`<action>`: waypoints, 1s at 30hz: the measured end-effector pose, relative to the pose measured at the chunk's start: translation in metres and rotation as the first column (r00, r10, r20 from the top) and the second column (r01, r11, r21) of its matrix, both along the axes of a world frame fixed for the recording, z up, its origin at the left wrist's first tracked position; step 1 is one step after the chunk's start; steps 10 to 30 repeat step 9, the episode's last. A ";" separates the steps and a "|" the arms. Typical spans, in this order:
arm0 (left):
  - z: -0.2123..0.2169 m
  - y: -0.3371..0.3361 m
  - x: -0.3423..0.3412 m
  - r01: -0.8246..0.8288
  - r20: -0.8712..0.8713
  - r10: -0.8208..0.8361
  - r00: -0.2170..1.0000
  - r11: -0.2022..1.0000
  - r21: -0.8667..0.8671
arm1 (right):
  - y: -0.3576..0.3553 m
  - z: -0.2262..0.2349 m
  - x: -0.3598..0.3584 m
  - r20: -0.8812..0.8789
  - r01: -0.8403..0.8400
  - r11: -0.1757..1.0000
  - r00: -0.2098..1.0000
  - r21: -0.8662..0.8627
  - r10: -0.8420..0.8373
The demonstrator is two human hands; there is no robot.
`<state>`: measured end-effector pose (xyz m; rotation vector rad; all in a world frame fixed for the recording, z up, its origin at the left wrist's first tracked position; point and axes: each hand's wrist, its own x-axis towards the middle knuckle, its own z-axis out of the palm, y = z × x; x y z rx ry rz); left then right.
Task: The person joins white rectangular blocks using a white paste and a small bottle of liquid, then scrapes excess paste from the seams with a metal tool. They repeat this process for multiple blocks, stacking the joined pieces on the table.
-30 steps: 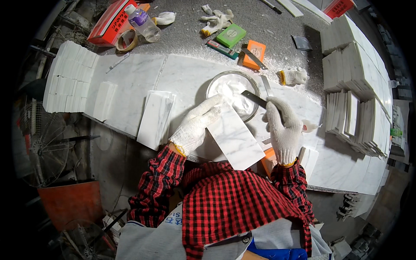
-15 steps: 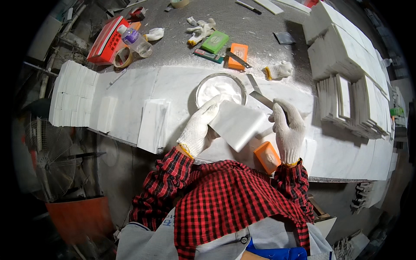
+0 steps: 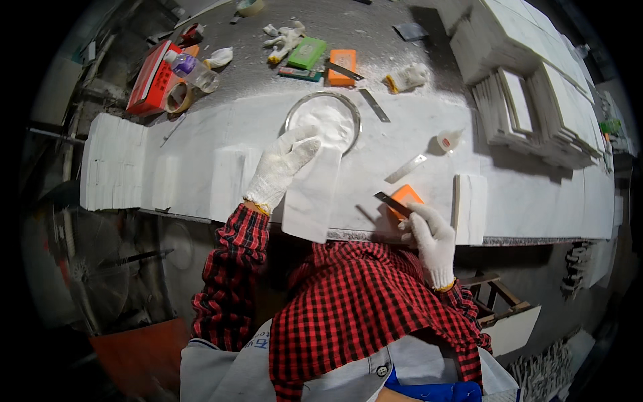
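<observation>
Head view: your left hand [image 3: 280, 169], in a white knit glove, lies flat on a white marble tile [image 3: 312, 194], fingers [image 3: 303, 144] spread open and pressing it down, not wrapped around it. That tile sits on the worktop [image 3: 536, 194] near its front edge, near end sticking out past the edge, far end just below the round metal bowl [image 3: 323, 120] of white powder. Fingertips reach the bowl's near rim. Your right hand [image 3: 431, 238], also gloved, is closed on a thin dark blade [image 3: 392, 201]; the blade tip points up-left and lies over the orange block [image 3: 404, 200] at the front edge. An upright stack of white tiles [image 3: 469, 209] stands just right of that hand. A small glue bottle [image 3: 447, 141] and a metal strip [image 3: 405, 169] lie further back on the slab.
</observation>
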<state>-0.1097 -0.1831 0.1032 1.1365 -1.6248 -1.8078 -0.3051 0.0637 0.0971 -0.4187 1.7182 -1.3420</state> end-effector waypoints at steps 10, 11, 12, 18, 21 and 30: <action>-0.035 0.023 -0.030 0.400 0.146 -0.404 0.903 0.915 0.052 | 0.015 -0.028 0.005 -0.392 -0.058 0.996 0.919 -0.069 0.026; -0.035 0.023 -0.030 0.400 0.146 -0.404 0.903 0.915 0.052 | 0.015 -0.028 0.005 -0.392 -0.058 0.996 0.919 -0.069 0.026; -0.035 0.023 -0.030 0.400 0.146 -0.404 0.903 0.915 0.052 | 0.015 -0.028 0.005 -0.392 -0.058 0.996 0.919 -0.069 0.026; -0.035 0.023 -0.030 0.400 0.146 -0.404 0.903 0.915 0.052 | 0.015 -0.028 0.005 -0.392 -0.058 0.996 0.919 -0.069 0.026; -0.035 0.023 -0.030 0.400 0.146 -0.404 0.903 0.915 0.052 | 0.015 -0.028 0.005 -0.392 -0.058 0.996 0.919 -0.069 0.026; -0.035 0.023 -0.030 0.400 0.146 -0.404 0.903 0.915 0.052 | 0.015 -0.028 0.005 -0.392 -0.058 0.996 0.919 -0.069 0.026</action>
